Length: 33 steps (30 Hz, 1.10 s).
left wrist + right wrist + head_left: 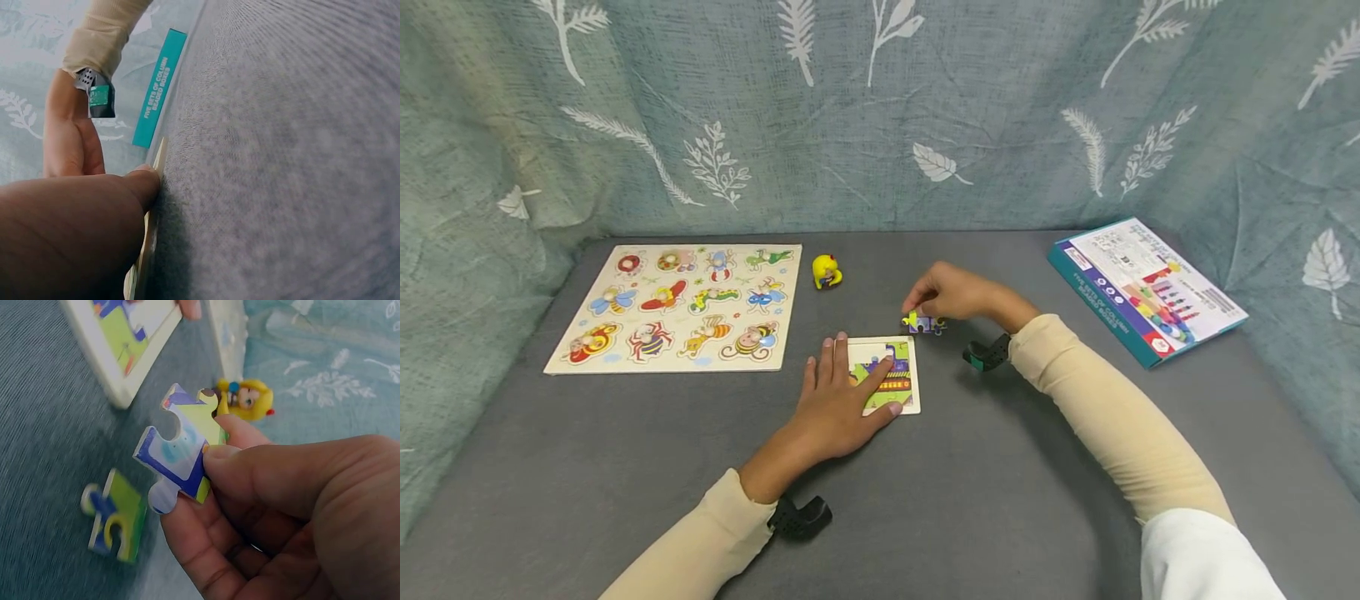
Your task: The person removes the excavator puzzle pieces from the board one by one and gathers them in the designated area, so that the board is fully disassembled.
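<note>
Spread across a small wooden jigsaw board (914,400), my left hand (831,412) rests with straight fingers. Several pieces with a green, purple and orange picture lie inside its pale frame, partly hidden by that hand. Just beyond the board's top right corner is my right hand (958,292). Between thumb and fingers it pinches a jigsaw piece (181,440) in purple, white and light green, tilted above the table. A second jigsaw piece (128,515), green and blue, shows below it in the right wrist view. In the left wrist view, my left thumb (145,182) touches the board's edge.
A larger peg puzzle board (651,321) with insect pictures lies at the left. Behind the small board stands a yellow-haired toy figure (826,271). A teal and white box (1150,287) lies at the right. A leaf-patterned curtain (865,133) hangs behind the grey table (970,517).
</note>
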{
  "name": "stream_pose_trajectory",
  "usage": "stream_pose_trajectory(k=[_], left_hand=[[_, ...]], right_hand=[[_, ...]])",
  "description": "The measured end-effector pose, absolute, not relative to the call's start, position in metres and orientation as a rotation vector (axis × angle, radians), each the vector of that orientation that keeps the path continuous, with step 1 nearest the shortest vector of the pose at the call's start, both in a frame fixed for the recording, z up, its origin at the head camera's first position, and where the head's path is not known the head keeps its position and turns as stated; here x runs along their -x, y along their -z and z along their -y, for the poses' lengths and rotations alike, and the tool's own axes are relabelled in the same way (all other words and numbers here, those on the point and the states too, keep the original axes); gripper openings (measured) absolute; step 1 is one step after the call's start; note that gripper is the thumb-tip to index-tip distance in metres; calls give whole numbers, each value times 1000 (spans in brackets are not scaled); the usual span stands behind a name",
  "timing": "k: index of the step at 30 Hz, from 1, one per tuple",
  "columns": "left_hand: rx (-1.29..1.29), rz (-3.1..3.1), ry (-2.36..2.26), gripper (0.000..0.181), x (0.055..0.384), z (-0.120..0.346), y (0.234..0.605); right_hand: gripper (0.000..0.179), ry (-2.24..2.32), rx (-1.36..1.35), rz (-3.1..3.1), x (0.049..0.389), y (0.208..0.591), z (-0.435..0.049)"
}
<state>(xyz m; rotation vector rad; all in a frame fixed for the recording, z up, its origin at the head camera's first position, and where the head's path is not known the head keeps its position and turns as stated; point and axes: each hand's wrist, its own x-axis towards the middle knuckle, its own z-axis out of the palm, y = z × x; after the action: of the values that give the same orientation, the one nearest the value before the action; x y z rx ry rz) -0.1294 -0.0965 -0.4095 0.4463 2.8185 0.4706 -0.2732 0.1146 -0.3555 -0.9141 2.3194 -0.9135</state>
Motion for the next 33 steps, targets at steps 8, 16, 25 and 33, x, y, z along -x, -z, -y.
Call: stream_pose_trajectory(k=[8,16,25,33], left_hand=[[-437,-2794,-475,67,129,97,407],[-428,-2780,-477,67,128,98,406],[-437,-2780,-469,67,129,98,406],[-432,-2781,-477,67,129,98,406]], right_hand=[[19,923,893,-2329,274,362,-135],[18,932,840,-2368,277,362,-153],[17,866,815,-2400,280,363,-163],[18,834,810,-2425,280,362,-165]])
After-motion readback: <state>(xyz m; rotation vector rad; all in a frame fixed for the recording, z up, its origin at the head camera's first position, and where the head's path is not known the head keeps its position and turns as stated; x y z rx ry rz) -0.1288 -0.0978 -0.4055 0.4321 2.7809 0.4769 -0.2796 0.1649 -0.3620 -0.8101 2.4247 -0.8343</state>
